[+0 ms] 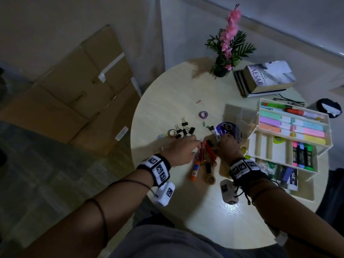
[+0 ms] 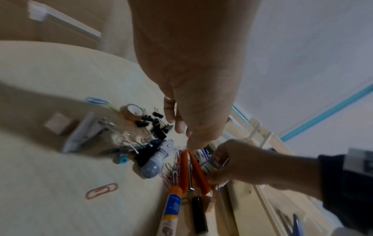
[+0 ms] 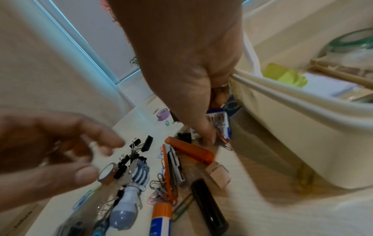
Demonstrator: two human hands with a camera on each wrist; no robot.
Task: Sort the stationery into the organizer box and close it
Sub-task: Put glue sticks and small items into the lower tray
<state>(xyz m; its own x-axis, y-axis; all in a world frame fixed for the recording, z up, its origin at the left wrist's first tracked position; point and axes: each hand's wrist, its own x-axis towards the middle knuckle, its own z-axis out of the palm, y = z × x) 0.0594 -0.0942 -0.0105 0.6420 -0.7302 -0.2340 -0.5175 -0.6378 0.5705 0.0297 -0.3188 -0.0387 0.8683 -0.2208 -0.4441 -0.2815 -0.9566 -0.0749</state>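
Observation:
The white organizer box (image 1: 330, 131) stands open at the table's right, its trays holding highlighters and sticky notes; its wall (image 3: 302, 127) rises just right of my right hand. Loose stationery lies in a heap: an opened orange stapler (image 1: 208, 151), a glue stick (image 1: 195, 169), black binder clips (image 1: 184, 127) and paper clips (image 3: 161, 188). My left hand (image 1: 195, 142) reaches down over the stapler (image 2: 183, 169), fingers relaxed and holding nothing. My right hand (image 3: 214, 127) grips a small blue-and-white paper clip box (image 3: 219, 119), with clips spilling beneath it.
A purple tape roll (image 1: 203, 114), a brown tape roll (image 1: 172, 132) and a large purple roll (image 1: 227, 127) lie further back. Stacked books (image 1: 266, 79) and a pink flower pot (image 1: 226, 53) stand at the far edge. Cardboard boxes (image 1: 74, 94) sit on the floor to the left.

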